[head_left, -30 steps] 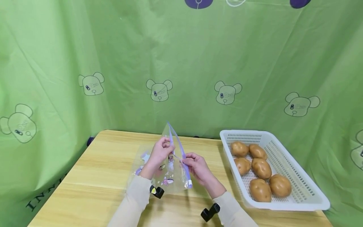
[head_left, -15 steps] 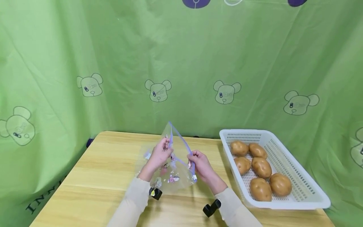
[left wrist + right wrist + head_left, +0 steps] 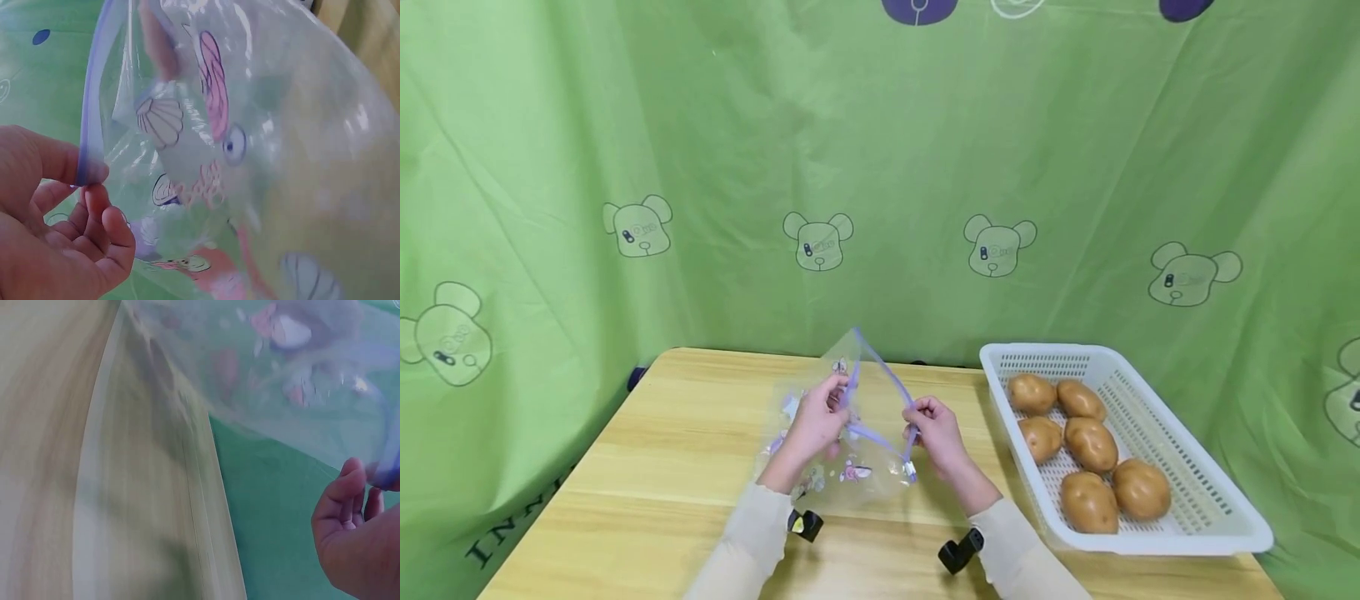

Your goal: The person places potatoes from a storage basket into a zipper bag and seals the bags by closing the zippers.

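Observation:
A clear zipper bag (image 3: pixel 854 473) with shell and cartoon prints and purple edging is spread between both hands over the table. My left hand (image 3: pixel 820 415) pinches the purple strip on the left side of its mouth; in the left wrist view the thumb and fingers (image 3: pixel 97 194) grip that strip's end. On the other side, my right hand (image 3: pixel 936 429) pinches the opposite strip, as the right wrist view shows with curled fingers (image 3: pixel 350 487) at the purple edge. The mouth gapes in a triangle, and a whitish slider (image 3: pixel 910 471) sits at its near corner.
To the right stands a white perforated basket (image 3: pixel 1180 425) with several brown potatoes (image 3: pixel 1092 444) inside. The wooden table (image 3: pixel 647 467) ends at the back against a green curtain (image 3: pixel 910 150) with bear prints. Black wrist cameras (image 3: pixel 961 552) sit on both sleeves.
The bag's mouth has spread wider as my right hand moved right and slightly up with its strip. My left hand has shifted slightly left and down. The potatoes and basket stay put.

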`<state>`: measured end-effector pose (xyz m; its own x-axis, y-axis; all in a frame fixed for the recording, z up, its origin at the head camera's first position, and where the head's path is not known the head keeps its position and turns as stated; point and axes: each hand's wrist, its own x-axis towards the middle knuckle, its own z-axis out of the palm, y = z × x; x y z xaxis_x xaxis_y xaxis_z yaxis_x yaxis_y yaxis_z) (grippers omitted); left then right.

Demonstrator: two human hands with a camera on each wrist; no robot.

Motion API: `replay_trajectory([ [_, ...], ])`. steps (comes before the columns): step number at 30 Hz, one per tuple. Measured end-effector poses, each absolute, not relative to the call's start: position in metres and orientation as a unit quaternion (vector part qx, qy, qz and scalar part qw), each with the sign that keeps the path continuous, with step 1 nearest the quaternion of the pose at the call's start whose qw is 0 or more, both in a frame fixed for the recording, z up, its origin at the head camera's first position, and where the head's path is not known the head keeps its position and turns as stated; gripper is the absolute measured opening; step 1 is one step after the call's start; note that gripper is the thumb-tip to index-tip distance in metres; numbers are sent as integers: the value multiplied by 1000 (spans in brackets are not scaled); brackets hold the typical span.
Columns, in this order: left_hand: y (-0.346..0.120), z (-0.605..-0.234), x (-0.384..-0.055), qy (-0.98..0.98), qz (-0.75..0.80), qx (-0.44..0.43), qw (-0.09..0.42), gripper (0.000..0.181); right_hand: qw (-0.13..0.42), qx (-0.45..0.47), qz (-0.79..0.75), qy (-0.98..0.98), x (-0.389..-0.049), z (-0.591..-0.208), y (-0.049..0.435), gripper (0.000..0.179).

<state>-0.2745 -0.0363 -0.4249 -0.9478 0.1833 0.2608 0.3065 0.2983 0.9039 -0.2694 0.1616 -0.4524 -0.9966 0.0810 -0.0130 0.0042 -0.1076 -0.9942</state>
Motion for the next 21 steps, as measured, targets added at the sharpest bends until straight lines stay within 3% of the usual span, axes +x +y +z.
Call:
replay_trajectory([
  [5,-37,-422,-271,-792,-588,-159,50,32,36,-16,721,-692,-271,-451,159,25],
  [9,-38,-420,-268,-790,-587,-172,54,27,37,-10,708,-706,-272,-448,156,16],
  [14,-45,-417,-264,-800,-571,-168,76,27,48,-16,699,-714,-273,-447,160,20],
  [21,-59,-412,-256,-834,-516,-111,159,22,69,-30,682,-728,-275,-446,168,16],
])
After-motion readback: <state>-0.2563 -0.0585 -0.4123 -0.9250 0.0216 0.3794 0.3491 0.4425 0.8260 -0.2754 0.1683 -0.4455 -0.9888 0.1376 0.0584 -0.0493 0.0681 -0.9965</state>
